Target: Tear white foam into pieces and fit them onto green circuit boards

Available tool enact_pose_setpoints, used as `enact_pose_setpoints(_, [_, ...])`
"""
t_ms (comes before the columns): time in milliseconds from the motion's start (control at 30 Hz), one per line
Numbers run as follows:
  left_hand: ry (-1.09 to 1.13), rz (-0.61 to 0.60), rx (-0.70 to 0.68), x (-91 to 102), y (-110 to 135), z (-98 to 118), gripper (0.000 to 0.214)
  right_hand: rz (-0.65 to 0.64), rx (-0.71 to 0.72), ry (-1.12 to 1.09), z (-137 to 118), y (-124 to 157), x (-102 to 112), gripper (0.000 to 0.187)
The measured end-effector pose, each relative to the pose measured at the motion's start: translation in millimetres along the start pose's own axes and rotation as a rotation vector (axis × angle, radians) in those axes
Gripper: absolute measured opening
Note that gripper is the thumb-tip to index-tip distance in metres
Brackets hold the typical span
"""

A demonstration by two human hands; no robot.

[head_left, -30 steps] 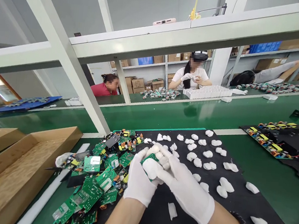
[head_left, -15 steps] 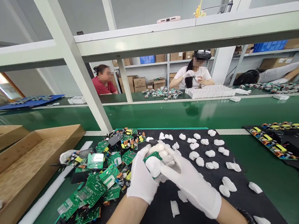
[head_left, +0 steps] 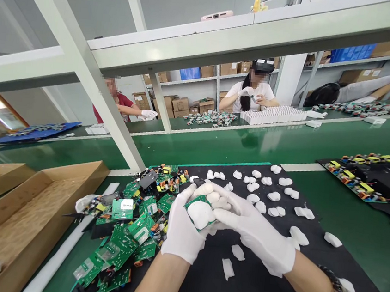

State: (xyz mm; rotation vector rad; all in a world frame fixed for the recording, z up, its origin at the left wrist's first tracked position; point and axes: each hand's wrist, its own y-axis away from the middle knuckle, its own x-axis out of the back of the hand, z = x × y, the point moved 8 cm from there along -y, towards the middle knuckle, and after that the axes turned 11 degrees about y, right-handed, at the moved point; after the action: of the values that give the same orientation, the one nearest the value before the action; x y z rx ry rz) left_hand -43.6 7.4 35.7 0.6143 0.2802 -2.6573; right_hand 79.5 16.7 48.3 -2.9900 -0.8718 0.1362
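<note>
Both my hands wear white gloves and meet over the black mat point(head_left: 209, 277). My left hand point(head_left: 186, 231) is closed round a green circuit board point(head_left: 192, 201). On the board's face lies a flattened white lump of putty-like material point(head_left: 201, 214). From the other side my right hand point(head_left: 253, 222) grips the same board at its edge, fingertips against the lump. The board's underside is hidden by my fingers. Left of my hands is a heap of green circuit boards point(head_left: 118, 245) with yellow and orange components. Several loose white lumps point(head_left: 274, 196) are spread over the mat to the right.
An open cardboard tray point(head_left: 42, 204) stands at the left, with a white foam strip point(head_left: 70, 239) beside it. A metal frame post point(head_left: 111, 114) and crossbar point(head_left: 177, 51) rise in front. Assembled boards point(head_left: 355, 181) lie at the right. Two co-workers sit across the green bench point(head_left: 195, 146).
My right fingers and thumb have drawn back from the top of the white lump, showing more of it flat on the board. A co-worker at the far left now reaches out a gloved hand.
</note>
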Motion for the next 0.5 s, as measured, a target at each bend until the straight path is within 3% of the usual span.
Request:
enact_pose_setpoints(200, [-0.125,0.062,-0.014,2.1,-1,5,0.068,0.214,0.098,0.447,11,-1,13,0.054])
enact_pose_setpoints(367, [0.094,0.14,0.15,-1.9,5,-6,0.042,0.114,0.086,0.267,16,-3,4,0.06])
enact_pose_setpoints(500, [0.176,0.187,0.273,-6.2,9,-17,0.027,0.166,0.093,0.41,13,1,6,0.063])
